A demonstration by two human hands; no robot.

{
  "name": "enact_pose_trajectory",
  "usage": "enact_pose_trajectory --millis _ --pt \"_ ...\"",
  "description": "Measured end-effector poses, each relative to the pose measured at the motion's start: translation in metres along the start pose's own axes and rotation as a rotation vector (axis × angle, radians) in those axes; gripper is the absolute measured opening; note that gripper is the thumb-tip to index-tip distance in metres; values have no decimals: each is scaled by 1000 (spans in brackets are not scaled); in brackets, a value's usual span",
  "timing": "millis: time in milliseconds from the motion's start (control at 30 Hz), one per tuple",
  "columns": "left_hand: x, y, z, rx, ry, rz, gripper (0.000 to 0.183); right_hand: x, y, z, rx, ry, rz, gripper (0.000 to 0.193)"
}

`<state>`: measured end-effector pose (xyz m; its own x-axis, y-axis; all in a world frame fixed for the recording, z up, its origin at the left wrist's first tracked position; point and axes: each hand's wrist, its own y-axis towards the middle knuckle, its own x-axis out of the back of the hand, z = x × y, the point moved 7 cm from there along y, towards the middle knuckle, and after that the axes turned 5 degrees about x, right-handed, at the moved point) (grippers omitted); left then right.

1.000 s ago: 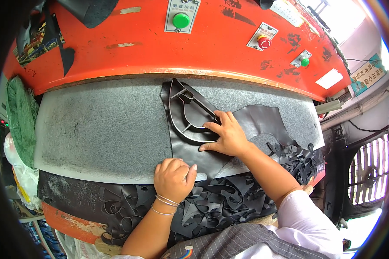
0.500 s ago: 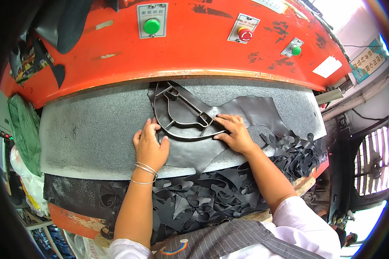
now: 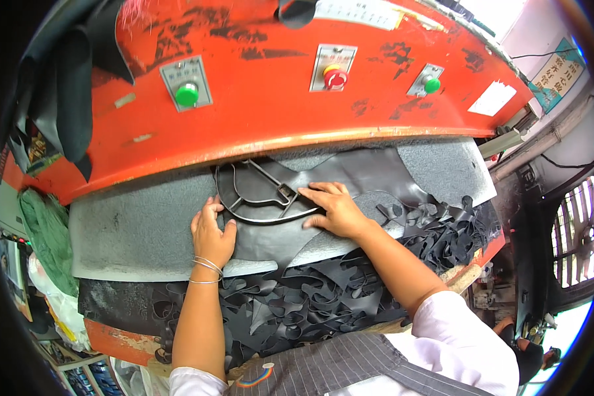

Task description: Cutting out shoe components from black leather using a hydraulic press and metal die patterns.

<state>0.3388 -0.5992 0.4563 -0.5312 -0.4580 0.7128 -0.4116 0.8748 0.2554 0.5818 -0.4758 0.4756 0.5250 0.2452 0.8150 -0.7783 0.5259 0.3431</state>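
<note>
A metal cutting die (image 3: 264, 221), a curved dark frame with inner struts, lies on a piece of black leather (image 3: 383, 173). My left hand (image 3: 212, 236) is at the die's left side, fingertips against its rim and thumb held apart. With fingers stretched out, my right hand (image 3: 338, 212) touches the die's right corner; its thumb points left near the rim. The leather lies on a grey cutting pad (image 3: 138, 231). The red machine front (image 3: 257, 119) hides the far end of the die.
Black leather scraps (image 3: 310, 297) heap along the pad's near edge and right side. On the machine front are a green button (image 3: 187, 94), a red stop button (image 3: 335, 79) and another green button (image 3: 431, 84). Dark leather sheets (image 3: 72, 92) hang at left, above a green bag (image 3: 49, 237).
The view has shifted, showing more of the red machine front, which now covers the die's far end. My right thumb has come away from the die's rim. My left hand stays beside it.
</note>
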Motion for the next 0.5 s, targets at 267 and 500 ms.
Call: enact_pose_trajectory --millis 267,500 --pt "101 -30 -102 -282 -287 -433 9 200 -76 -7 -13 266 -1288 53" --pt "160 -79 -211 -582 317 -743 26 276 -82 44 -101 -522 -1511 69"
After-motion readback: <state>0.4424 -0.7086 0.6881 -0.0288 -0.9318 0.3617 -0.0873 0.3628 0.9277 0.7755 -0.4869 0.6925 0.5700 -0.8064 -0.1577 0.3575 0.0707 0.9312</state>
